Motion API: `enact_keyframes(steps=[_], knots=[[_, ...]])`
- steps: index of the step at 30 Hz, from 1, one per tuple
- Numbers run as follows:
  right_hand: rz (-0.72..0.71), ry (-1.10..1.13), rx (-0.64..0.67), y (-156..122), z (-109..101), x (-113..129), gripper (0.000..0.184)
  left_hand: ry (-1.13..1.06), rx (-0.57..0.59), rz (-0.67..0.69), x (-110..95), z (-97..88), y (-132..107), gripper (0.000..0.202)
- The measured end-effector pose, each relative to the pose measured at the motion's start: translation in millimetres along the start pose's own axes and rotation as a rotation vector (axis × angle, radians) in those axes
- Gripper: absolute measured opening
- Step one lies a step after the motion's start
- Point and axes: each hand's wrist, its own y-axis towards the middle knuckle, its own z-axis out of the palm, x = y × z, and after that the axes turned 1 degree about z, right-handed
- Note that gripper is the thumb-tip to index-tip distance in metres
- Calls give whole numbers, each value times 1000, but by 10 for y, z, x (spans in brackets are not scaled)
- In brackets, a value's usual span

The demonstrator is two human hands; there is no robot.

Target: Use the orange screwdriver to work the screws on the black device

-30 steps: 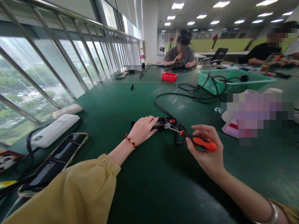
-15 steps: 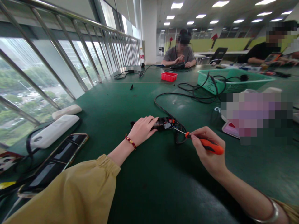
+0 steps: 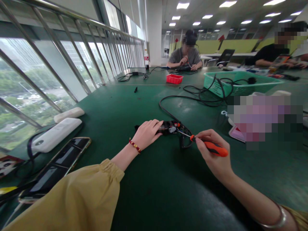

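My left hand (image 3: 148,132) is closed round the left part of a black elongated device (image 3: 166,127) lying on the green table (image 3: 149,192). The device's right end is opened up, with small wires, a grey block and orange-red parts showing. In my right hand (image 3: 215,157) is a screwdriver (image 3: 213,148) with an orange and black handle, gripped between thumb and fingers. Its thin metal shaft points left into the exposed wiring; whether the tip touches a part is too small to tell. A black cable (image 3: 168,110) runs from the device's right end and curves away behind it.
A green basket (image 3: 218,88) with black cable stands at the back right, near a small red tray (image 3: 174,79). At left lie a phone (image 3: 56,168) and a white device (image 3: 57,134) by the railing (image 3: 84,54). Two people sit across the table.
My right hand and the screwdriver have shifted very slightly left and up. The left hand and the black device stay in place.
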Motion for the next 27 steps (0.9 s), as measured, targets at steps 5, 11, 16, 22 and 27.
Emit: enact_keyframes(steps=[5,11,16,22,27], knots=[[-12,127,-120,38,32,10,45,0,-2,-4,4,11,-4,40],[100,28,-79,25,6,11,20,-12,1,0,5,-1,-2,39],[10,120,-169,38,19,26,48,-14,15,-9,-3,-13,5,41],[82,-21,-130,44,26,15,21,-21,21,-10,-5,-15,6,40],[32,109,-170,43,17,-8,48,-37,38,-25,-11,-23,9,40]])
